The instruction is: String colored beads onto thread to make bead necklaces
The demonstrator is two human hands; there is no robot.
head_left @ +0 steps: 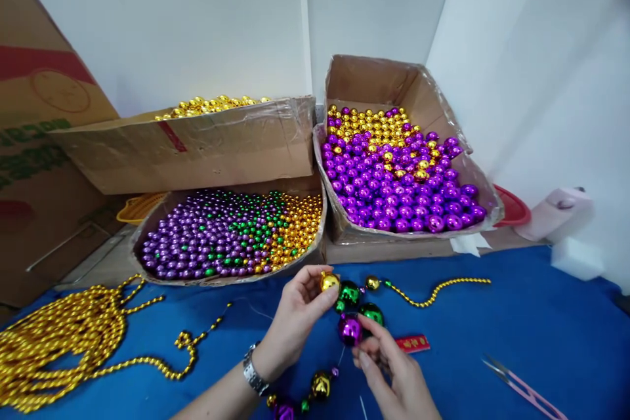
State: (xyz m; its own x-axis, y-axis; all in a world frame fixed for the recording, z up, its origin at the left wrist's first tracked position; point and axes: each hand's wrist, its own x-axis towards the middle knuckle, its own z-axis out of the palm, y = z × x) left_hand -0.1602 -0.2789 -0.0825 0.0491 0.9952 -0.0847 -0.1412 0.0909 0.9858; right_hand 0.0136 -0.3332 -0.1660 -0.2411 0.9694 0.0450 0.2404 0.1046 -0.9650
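Between the thumb and fingers of my left hand (302, 308), which wears a metal watch band, is a shiny gold bead (330, 281). My right hand (388, 367) pinches a large purple bead (350, 330), just below and right of the gold one. Two large green beads (350, 293) lie close to both hands. From there a small gold bead (373, 283) leads to a thin gold bead chain (433, 295). Below my hands, a thread runs down to another gold bead (321, 385), a small green bead and a partly cut-off purple one.
A cardboard box (322, 210) of small purple, green and gold beads stands at the back left, another box (394, 69) of larger purple and gold beads at the right. Gold bead strands (63, 341) lie left on the blue cloth (472, 354). Pink-handled tweezers (526, 390) lie right.
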